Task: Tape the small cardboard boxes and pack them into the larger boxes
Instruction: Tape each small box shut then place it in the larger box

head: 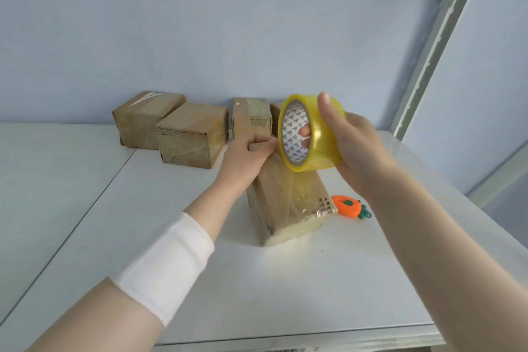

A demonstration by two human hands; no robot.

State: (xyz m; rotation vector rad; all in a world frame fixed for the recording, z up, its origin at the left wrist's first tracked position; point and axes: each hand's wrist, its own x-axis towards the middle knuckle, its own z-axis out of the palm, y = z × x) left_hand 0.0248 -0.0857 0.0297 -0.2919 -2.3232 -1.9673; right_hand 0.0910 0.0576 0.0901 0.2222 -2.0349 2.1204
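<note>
Item 1. Small brown cardboard box (285, 203), middle of the white desk (257, 280), standing on one end and leaning. Its lower end is already wrapped in glossy film.

Item 2. Left hand (245, 157), curled over the box's upper end and holding it steady.

Item 3. Right hand (354, 148), carrying a wide roll of yellowish clear packing tape (311, 134) just above the box. The fingers (305, 131) are hooked through the core and the thumb lies over the outer face, a firm closed hold.

Item 4. Stretched strip of tape (297, 194), running from the roll down onto the box's near face.

Item 5. Orange carrot-shaped gadget (347, 206) on the desk just right of the box (probably the cutter, though I can't confirm it).

Item 6. Four taped cardboard boxes (191, 134) along the desk's back edge. No larger box is in sight.

Risks, as I judge them: the free strip could twist and stick to itself or go on creased. A hard pull might tip the leaning box if the left hand slackens. The strip could also catch the left hand's knuckles, which are close to it.
</note>
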